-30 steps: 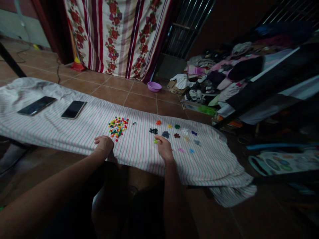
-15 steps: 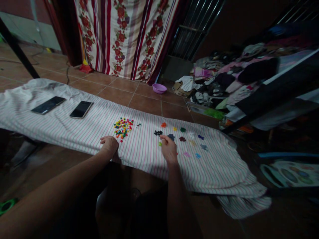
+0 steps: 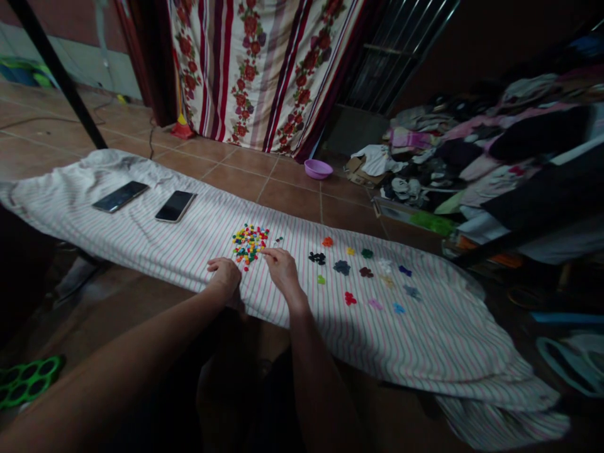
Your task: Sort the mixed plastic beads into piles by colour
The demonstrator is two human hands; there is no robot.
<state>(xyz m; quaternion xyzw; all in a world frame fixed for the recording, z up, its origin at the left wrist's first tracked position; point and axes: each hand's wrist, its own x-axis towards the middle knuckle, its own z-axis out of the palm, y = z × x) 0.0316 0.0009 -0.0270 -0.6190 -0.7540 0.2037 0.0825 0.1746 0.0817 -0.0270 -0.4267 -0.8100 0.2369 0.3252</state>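
At the right edge of the mixed pile of small multicolored pieces, your right hand reaches in with its thumb and index finger close together; whether they pinch a piece, I cannot tell. Your left hand lies near the close edge of the striped cloth, just below and left of that pile, its fingers loosely bent; what is under the palm is hidden, so I cannot tell whether it grips anything. A few loose pieces sit just beyond your right fingertips.

Farther to your right, single-color clusters are spread apart on the cloth: lime green, black, orange, dark gray, red, brown and pink among them. To your left, past the mixed pile, a smartphone lies flat beside a larger dark-screened device. Beyond the cloth, a purple basin stands on the tiled floor, near a floral curtain and a heap of clothes.
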